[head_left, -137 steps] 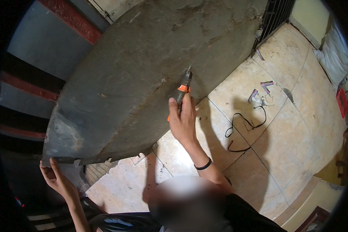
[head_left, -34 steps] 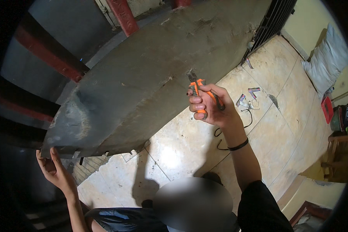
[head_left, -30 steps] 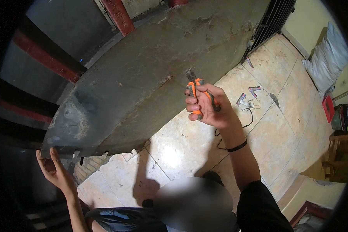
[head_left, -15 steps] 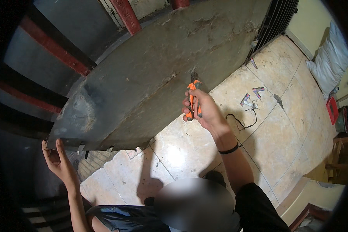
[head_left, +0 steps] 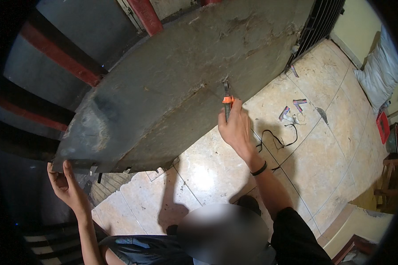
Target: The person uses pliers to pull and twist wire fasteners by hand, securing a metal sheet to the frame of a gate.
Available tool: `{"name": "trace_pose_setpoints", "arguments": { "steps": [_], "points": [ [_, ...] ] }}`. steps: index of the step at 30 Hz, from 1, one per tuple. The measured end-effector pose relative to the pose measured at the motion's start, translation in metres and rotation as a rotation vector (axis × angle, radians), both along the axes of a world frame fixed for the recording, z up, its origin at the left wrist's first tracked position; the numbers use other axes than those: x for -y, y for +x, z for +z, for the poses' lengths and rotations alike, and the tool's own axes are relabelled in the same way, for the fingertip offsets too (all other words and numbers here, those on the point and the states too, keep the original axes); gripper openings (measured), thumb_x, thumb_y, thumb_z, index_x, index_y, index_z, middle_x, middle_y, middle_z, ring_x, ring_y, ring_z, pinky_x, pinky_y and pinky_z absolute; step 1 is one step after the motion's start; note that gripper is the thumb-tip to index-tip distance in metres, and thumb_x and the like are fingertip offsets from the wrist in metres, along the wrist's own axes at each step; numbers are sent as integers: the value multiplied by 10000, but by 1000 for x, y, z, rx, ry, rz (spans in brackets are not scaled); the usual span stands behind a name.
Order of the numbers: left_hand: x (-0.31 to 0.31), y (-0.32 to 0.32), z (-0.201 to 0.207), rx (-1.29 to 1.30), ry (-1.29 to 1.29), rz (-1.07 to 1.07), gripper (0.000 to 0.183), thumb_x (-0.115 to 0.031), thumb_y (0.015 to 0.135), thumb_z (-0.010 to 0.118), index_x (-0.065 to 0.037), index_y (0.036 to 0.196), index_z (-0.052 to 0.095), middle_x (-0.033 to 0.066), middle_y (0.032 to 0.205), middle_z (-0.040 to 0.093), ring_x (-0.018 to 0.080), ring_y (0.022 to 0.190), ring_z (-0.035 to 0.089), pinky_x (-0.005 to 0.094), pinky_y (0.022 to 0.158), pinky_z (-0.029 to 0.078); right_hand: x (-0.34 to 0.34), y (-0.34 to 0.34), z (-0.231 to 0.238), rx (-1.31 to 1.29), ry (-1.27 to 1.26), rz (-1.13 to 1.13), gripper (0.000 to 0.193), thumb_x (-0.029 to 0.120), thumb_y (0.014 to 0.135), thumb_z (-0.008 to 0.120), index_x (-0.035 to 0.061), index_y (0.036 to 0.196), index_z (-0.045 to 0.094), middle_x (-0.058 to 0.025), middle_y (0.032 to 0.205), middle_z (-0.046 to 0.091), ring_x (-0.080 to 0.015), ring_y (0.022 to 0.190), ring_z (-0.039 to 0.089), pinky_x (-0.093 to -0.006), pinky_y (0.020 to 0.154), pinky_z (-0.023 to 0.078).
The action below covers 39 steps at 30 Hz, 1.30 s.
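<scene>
A large grey-green panel (head_left: 163,97), worn and dusty, with a ridge running along it, fills the upper middle of the head view. Its lower left corner is between the fingers and thumb of my left hand (head_left: 68,185). My right hand (head_left: 237,132) is closed around the orange-and-black handles of a pair of pliers (head_left: 227,100). The jaws touch or nearly touch the panel at a small frayed spot (head_left: 224,80); exactly what lies between them is too small to tell. Small clips (head_left: 127,169) sit along the panel's lower edge.
Red bars (head_left: 62,53) stand behind the panel at the left. On the tiled floor (head_left: 203,172) lie a black cord (head_left: 278,141) and torn wrapper pieces (head_left: 285,114). A pale sack (head_left: 378,75) leans against the right wall, near a red plastic object (head_left: 381,127).
My right hand has turned over, so its back now faces up, and the pliers point more straight up the panel. The left hand keeps its place at the corner.
</scene>
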<state>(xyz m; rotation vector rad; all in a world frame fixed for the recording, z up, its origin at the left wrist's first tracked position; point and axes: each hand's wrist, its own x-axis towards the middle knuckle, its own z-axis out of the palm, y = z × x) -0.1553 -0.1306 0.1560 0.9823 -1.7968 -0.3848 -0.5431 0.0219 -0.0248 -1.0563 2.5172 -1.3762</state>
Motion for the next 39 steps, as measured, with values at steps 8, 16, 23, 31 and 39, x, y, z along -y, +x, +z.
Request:
{"name": "trace_pose_setpoints", "arguments": {
  "steps": [8,16,23,31,39],
  "points": [
    [1,-2,-1,50,7,7,376,-207,1041,644,-1,1347,569,59,1176,663,122,1104,601,275,998,442,-23,-78,-37,-455,51,-8,548,159,808,763,-25,1253,501,-216,1023,640,-409,912,665,-484,756,537],
    [6,11,-2,9,-21,30,370,-133,1042,636,33,1361,546,58,1173,657,94,1077,589,243,976,446,-55,-76,-24,-168,128,236,471,195,834,744,16,1215,534,-159,1114,602,-337,994,667,-455,781,570],
    [6,6,-3,-40,23,4,318,-129,1048,623,22,1323,568,58,1183,659,96,1095,588,251,991,446,-65,-45,-19,1571,-540,459,485,255,994,589,22,1401,470,-160,1317,533,-426,1281,550,-668,1019,502],
    [11,18,-3,37,41,35,361,-144,1049,627,7,1367,548,51,1176,651,93,1071,579,246,986,431,-48,-4,-13,1710,-699,290,293,180,1067,543,54,1330,564,-69,988,584,-298,1132,649,-601,1012,527],
    [-1,11,-2,8,28,31,468,-165,1043,639,5,1451,484,56,1209,637,116,1097,565,267,988,420,-55,3,-25,1541,-523,165,224,238,1059,581,95,1231,590,-16,922,564,-247,1047,652,-596,999,537]
  ]
}}
